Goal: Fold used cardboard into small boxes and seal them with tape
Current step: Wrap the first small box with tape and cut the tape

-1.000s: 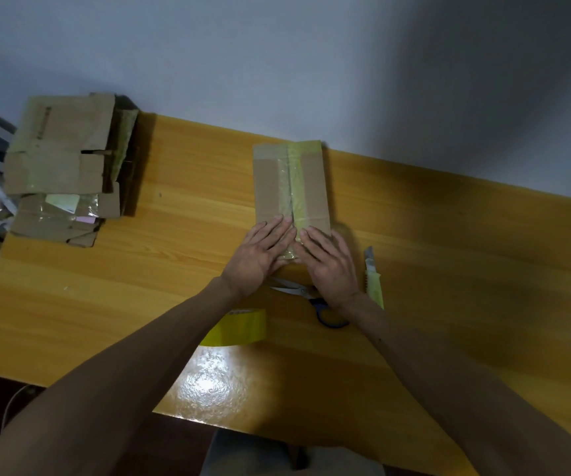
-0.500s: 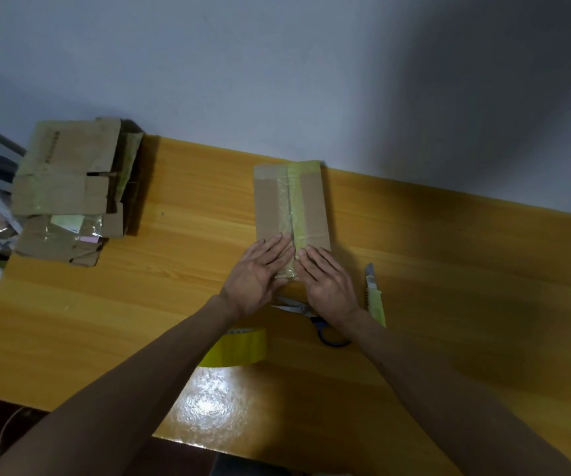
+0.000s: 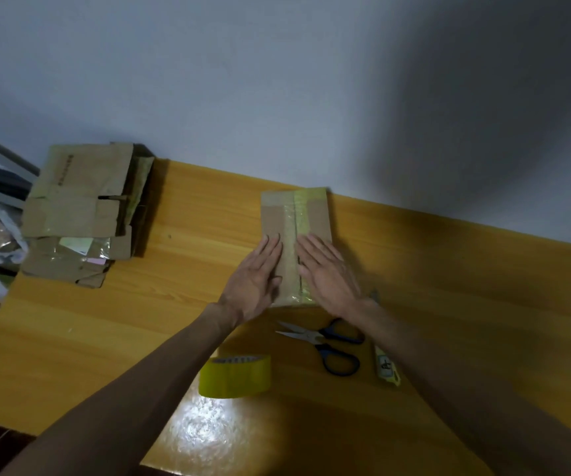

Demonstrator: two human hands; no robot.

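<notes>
Flatly, the left hand (image 3: pixel 255 280) and right hand (image 3: pixel 328 273) press the taped box (image 3: pixel 277 218) — fingers straight, together; print on the cardboard stack (image 3: pixel 81 207) is unreadable.

Left hand (image 3: pixel 253 280), right hand (image 3: pixel 328 273) bare; left forearm (image 3: pixel 140 389), right forearm (image 3: pixel 449 383) bare.

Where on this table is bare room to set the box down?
Widest free patch: the table right of the box and the knife. Also free: the strip between the cardboard stack and the box, and the near-left area left of the tape roll. Crowded: before the box, where scissors, tape roll and knife lie.
</notes>
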